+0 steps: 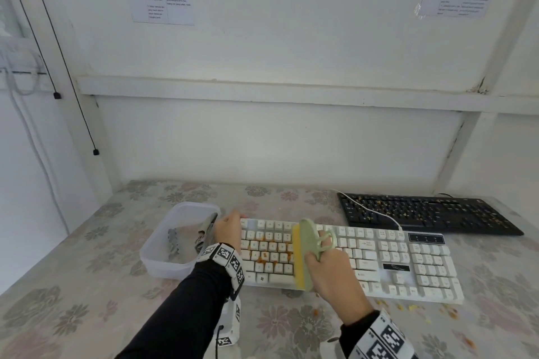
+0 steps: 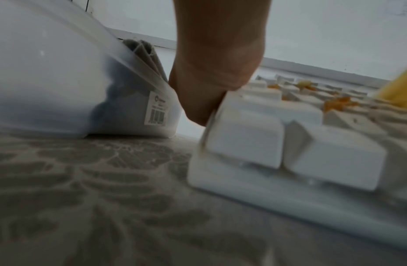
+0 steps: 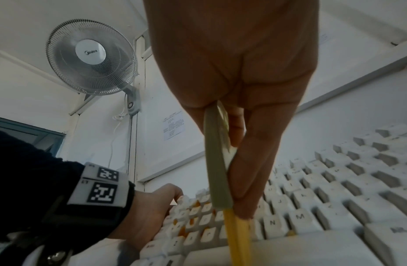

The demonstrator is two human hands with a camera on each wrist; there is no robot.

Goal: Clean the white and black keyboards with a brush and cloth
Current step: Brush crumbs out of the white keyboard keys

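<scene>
The white keyboard (image 1: 379, 256) lies across the middle of the table, with orange crumbs (image 1: 264, 256) among its left keys. My right hand (image 1: 329, 271) grips a green brush with yellow bristles (image 1: 303, 253), bristles down on the keys (image 3: 237, 239). My left hand (image 1: 229, 232) grips the keyboard's left end (image 2: 232, 136), thumb curled over its edge. The black keyboard (image 1: 428, 214) lies at the back right, strewn with crumbs. A grey cloth (image 1: 186, 237) sits in a clear plastic tub (image 1: 154, 245) left of the white keyboard.
Loose crumbs (image 1: 408, 307) lie on the floral tablecloth in front of the white keyboard's right end. A white cable (image 1: 376, 213) runs across the black keyboard. The wall stands close behind the table. A wall fan (image 3: 92, 57) hangs high on the left.
</scene>
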